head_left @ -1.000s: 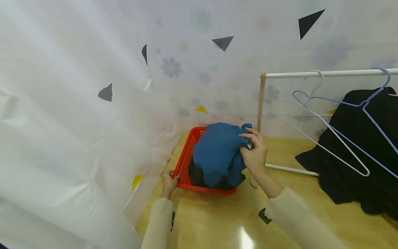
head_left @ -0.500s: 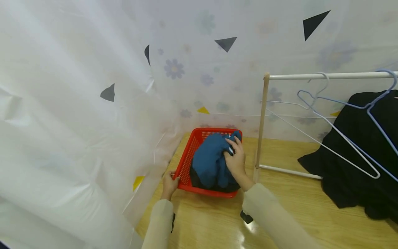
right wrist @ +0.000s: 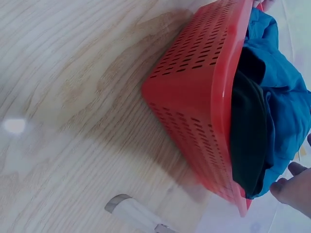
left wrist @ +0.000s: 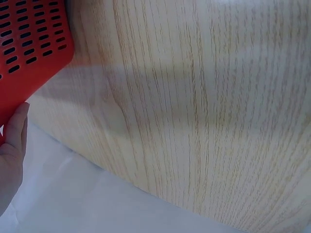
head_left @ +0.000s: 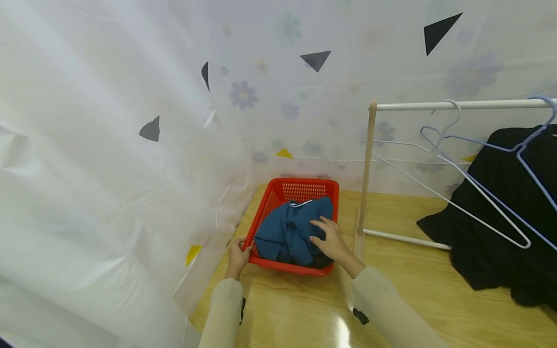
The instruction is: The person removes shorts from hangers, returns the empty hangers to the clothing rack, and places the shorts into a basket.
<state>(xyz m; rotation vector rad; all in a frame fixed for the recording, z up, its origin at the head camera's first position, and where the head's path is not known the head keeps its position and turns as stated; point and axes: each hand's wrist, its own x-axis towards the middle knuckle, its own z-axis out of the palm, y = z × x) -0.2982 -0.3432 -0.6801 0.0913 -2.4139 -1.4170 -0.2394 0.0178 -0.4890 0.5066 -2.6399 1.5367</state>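
A blue garment (head_left: 300, 229) lies crumpled in a red perforated basket (head_left: 264, 205), with a white strip showing near its top. Beneath it, dark cloth (right wrist: 247, 133) shows at the basket's front corner in the right wrist view. My left hand (head_left: 237, 258) grips the basket's left rim near the front corner, thumb over the edge. Over the right side of the basket, my right hand (head_left: 331, 240) has its fingers spread, fingertips right at the blue cloth and pinching nothing. In the right wrist view, the right fingertips (right wrist: 279, 187) show beside the garment.
Right of the basket stands a rack with a wooden post (head_left: 367, 169) and white rail (head_left: 417, 106). A white hanger (head_left: 483, 193) and a blue hanger (head_left: 528, 166) hang there. Black clothing (head_left: 491, 232) is at the far right. The wood table (head_left: 296, 309) meets plastic sheeting (head_left: 143, 193) on the left.
My right hand has brought the blue garment left and down into the basket and let go of it. The cloth sits lower now. My left hand has stayed on the rim.
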